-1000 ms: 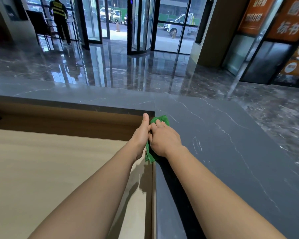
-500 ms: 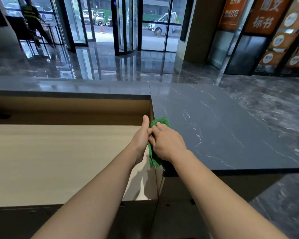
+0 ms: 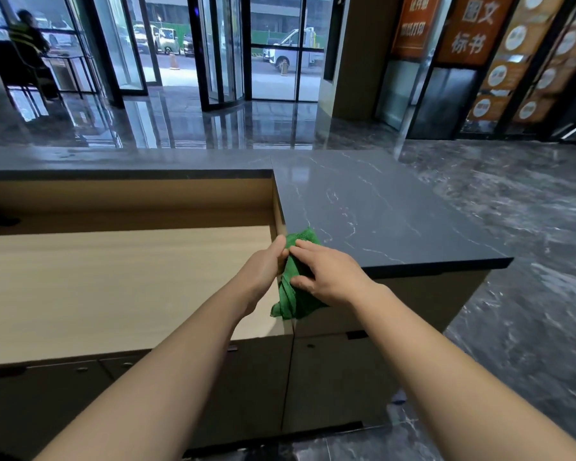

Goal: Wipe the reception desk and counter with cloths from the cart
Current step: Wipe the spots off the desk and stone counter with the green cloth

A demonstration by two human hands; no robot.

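Note:
A green cloth (image 3: 293, 294) hangs over the near left corner of the dark marble counter (image 3: 379, 207), its lower end dangling below the edge. My right hand (image 3: 330, 274) holds the cloth from the right, thumb curled under it and fingers on top. My left hand (image 3: 263, 267) grips the cloth's left side against the counter's inner edge. Left of the counter, lower down, lies the pale wooden desk (image 3: 113, 287).
Dark cabinet doors (image 3: 330, 380) run below the desk and counter. The raised counter continues along the far side (image 3: 113, 161). Beyond it is a glossy marble floor (image 3: 529, 227), glass doors (image 3: 220, 48) and a person seated at the far left (image 3: 30, 44).
The view has pulled back, so the counter's near edge and the cabinets now show. Both hands have drawn the cloth toward the near corner, and more of it hangs down.

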